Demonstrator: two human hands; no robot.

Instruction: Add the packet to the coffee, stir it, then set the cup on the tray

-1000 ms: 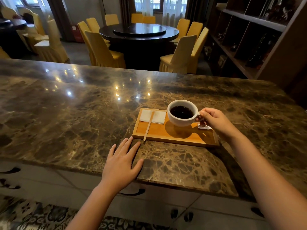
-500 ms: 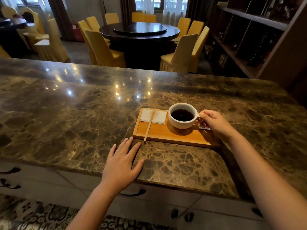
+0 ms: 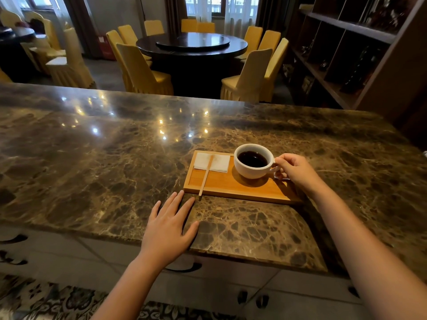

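Seemingly the task is at its last step: from the head view, the white ceramic cup of dark coffee (image 3: 253,160) sits on the shallow rectangular wooden tray (image 3: 240,189), toward its far right corner, with its shadow close beneath it, though whether its base fully rests there is hard to tell. A white folded napkin (image 3: 212,162) lies in the tray's far left corner, and a thin wooden stir stick (image 3: 206,175) lies across it, its near end overhanging the tray's front edge. A scrap of white paper, perhaps the emptied packet (image 3: 280,176), peeks from under the right hand (image 3: 294,169), which pinches the cup's handle with fingers curled and forearm stretched diagonally over the tabletop's (image 3: 92,162) near right part; letting go remains. The left hand (image 3: 169,227) grips nothing, lying flat, palm down, fingers spread, just short of the tray's near left corner.
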